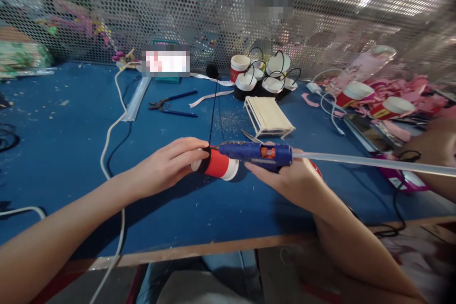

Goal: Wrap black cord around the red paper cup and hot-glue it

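Observation:
My left hand [178, 161] is closed round one end of a red paper cup [217, 165] lying on its side, its white rim toward the right. Black yarn [213, 109] runs from a dark ball [212, 71] at the back down to the cup, where a black band circles the end by my fingers. My right hand [285, 175] grips a blue glue gun [249, 152], its nozzle pointing left at the black band. A long clear glue stick [356, 159] sticks out of the gun's rear.
Pliers [174, 104], glue sticks [137, 99] and white ribbon [210, 95] lie behind my left hand. Several cups with black handles [272, 83] and a small stick-built stand [269, 116] are farther back. Another person's arm [431, 152] reaches in at right, near a phone [366, 130].

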Demonstrator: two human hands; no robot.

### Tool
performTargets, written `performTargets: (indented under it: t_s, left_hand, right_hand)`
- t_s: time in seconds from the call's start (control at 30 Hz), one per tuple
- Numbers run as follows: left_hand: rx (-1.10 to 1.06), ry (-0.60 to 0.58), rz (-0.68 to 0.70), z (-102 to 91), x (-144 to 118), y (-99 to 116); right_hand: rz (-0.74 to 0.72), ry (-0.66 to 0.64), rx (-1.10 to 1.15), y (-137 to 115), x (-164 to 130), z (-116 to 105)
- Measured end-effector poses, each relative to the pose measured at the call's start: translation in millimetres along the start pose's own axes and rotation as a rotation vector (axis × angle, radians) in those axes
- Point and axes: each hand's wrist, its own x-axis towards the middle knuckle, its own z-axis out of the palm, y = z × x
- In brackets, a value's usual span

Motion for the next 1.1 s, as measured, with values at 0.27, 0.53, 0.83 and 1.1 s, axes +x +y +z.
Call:
performTargets:
  t_s: [0.27, 0.53, 0.83, 1.1]
  left_hand:
    - [-0.019, -0.013, -0.010, 0.9, -1, 0]
    - [0.008, -0.001, -0.024, 1.0, 0, 0]
    - [-0.128, 0.004, -0.115, 1.4, 2, 0]
    - [-0.322, -0.021, -0.298, -0.7, 6, 3]
  right_hand:
    - [-0.015, 0.031, 0.021, 0, -5, 1]
    - [-0.095, 0.061, -0.129, -6, 5, -5]
    - [0.148, -0.039, 0.146, -11, 0, -8]
    - [0.348, -0.103, 0.455, -15, 1, -9]
